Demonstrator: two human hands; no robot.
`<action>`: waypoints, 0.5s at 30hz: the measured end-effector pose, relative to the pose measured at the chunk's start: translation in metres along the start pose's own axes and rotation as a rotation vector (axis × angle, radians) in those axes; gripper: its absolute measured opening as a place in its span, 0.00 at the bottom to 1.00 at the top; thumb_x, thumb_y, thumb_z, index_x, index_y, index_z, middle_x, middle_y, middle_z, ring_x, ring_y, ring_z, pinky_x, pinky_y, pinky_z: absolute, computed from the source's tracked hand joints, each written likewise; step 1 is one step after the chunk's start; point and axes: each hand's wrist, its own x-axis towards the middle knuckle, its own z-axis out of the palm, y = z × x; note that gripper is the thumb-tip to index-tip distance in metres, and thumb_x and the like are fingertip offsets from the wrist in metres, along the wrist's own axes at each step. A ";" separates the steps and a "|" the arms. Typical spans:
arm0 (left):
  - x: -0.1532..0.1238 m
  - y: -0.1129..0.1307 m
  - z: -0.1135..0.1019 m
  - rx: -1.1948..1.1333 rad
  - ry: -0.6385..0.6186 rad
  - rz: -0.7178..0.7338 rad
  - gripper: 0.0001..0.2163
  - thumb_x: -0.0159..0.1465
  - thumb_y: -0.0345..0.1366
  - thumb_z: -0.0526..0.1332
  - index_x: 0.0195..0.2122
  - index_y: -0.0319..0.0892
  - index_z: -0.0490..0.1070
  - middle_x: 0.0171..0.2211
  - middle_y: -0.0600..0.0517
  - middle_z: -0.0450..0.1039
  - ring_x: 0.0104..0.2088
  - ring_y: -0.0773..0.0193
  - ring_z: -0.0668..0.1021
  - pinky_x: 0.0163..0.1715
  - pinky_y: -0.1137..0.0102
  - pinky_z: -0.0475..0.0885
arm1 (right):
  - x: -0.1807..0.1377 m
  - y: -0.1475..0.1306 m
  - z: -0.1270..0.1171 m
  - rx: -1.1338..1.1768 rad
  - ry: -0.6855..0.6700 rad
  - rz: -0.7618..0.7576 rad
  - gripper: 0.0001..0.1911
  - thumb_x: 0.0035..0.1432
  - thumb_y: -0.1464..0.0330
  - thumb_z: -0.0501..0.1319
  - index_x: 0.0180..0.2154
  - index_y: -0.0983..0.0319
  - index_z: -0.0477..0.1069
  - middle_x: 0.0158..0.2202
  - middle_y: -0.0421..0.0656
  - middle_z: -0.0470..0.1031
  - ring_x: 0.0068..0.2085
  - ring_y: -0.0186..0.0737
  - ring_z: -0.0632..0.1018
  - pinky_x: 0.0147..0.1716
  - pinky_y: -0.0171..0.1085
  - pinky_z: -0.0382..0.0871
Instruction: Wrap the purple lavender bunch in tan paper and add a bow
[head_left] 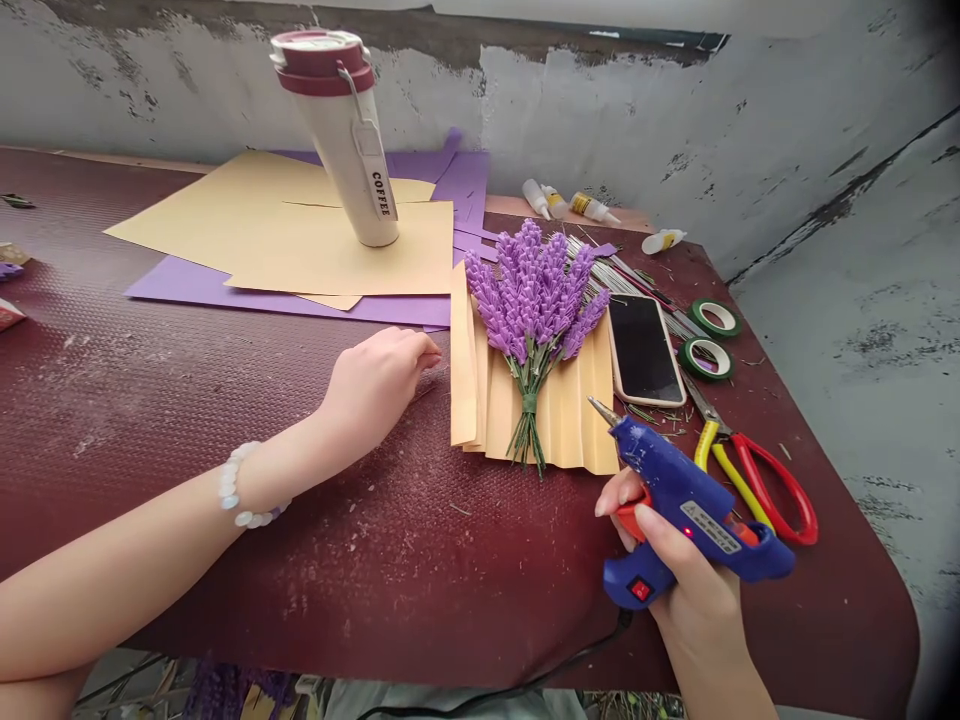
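My left hand (379, 385) rests on the dark red mat (195, 400), holding nothing, its fingertips close to the left edge of a pleated tan paper (581, 420). A bouquet of purple paper lavender (532, 300) lies on that paper, its green stems bound together. My right hand (690, 590) grips a blue hot glue gun (690, 510) just below the paper's lower right corner. The gun's nozzle points up and left, and a small red light glows on its side.
A white COFFEE tumbler (341, 135) stands on tan sheets (337, 245) over purple paper (300, 305). A phone (641, 350) lies right of the bouquet, near red-and-yellow scissors (757, 490), green tape rolls (709, 335), thin wires (637, 285) and glue bottles (562, 200). A wall rises behind.
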 end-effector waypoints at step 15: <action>0.006 -0.002 -0.004 0.175 -0.056 0.051 0.16 0.67 0.44 0.58 0.24 0.45 0.67 0.27 0.49 0.74 0.31 0.56 0.75 0.25 0.67 0.59 | 0.001 -0.001 0.000 -0.065 -0.022 0.003 0.11 0.55 0.57 0.66 0.31 0.58 0.76 0.29 0.43 0.74 0.28 0.38 0.70 0.23 0.36 0.58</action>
